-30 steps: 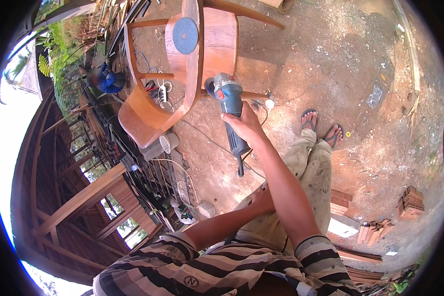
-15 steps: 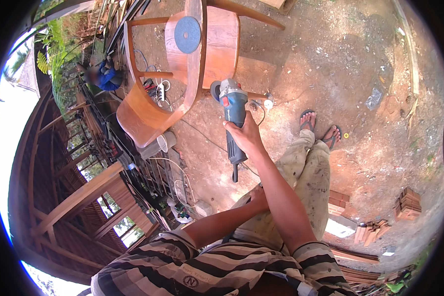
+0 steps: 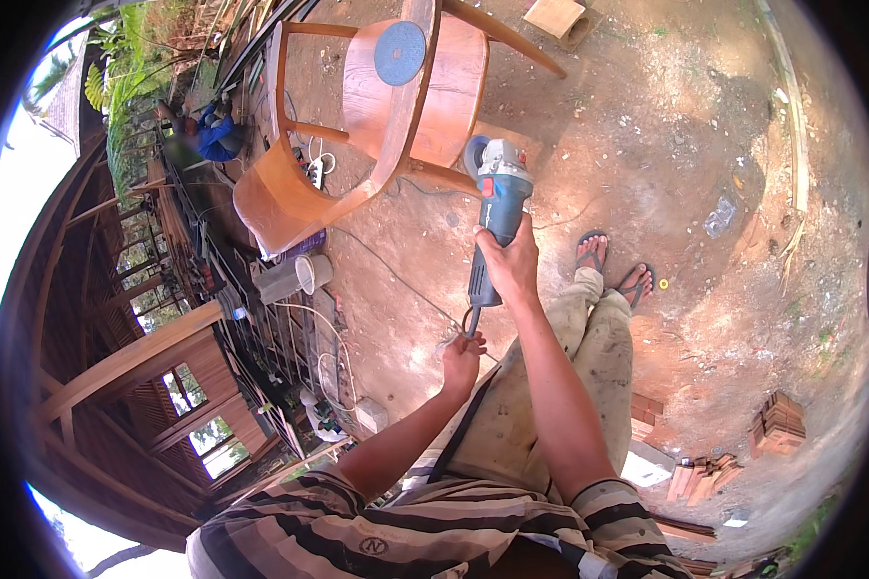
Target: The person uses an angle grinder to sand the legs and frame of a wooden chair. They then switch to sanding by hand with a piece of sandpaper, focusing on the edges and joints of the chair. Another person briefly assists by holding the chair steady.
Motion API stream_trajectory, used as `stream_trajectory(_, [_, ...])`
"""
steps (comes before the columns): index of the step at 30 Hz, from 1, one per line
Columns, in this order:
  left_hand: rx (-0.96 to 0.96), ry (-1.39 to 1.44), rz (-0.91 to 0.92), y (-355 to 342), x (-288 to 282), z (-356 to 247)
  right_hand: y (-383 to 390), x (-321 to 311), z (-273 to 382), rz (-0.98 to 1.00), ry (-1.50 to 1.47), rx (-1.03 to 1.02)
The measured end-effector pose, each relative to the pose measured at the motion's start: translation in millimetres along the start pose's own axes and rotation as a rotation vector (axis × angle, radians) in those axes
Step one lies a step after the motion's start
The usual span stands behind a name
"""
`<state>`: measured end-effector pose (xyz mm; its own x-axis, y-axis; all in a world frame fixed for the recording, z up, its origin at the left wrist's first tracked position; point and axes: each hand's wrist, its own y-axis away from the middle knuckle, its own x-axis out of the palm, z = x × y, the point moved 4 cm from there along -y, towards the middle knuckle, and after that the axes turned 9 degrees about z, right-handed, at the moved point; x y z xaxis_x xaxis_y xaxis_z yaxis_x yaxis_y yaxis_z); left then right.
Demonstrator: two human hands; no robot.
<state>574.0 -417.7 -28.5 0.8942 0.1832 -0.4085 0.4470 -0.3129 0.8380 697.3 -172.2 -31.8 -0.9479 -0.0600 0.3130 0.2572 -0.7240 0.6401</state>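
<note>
Back from my bare right hand [image 3: 512, 256], toward me, is my short-sleeved shirt [image 3: 261, 540], striped black and greyish beige, with a small round dark emblem [image 3: 373, 547] on its front. My khaki trousers [image 3: 603, 362], dark-spotted, show beside that grip; farther right are my dark thong flip-flops [image 3: 633, 289].

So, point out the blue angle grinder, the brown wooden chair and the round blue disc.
Blue angle grinder [image 3: 503, 205]: head view, its casing.
Brown wooden chair [image 3: 372, 114]: head view, its seat.
Round blue disc [image 3: 397, 64]: head view, its face.
</note>
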Motion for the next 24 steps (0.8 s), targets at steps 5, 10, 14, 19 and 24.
stream_trajectory(5, [0.696, -0.301, -0.124, 46, 33, -184, 28, -23, 19, -0.115, 0.150, -0.155])
stream_trajectory(10, [0.923, -0.581, -0.101, 61, 98, -251, 37, -34, 10, -0.144, 0.214, -0.326])
stream_trajectory(14, [0.958, -0.381, -0.035, 52, 117, -258, 35, -50, 13, -0.185, 0.286, -0.393])
stream_trajectory(19, [0.969, -0.377, -0.014, 50, 137, -258, 25, -72, 7, -0.185, 0.180, -0.341])
stream_trajectory(24, [0.938, -0.318, 0.077, 64, 155, -251, 28, -103, -1, -0.284, 0.108, -0.417])
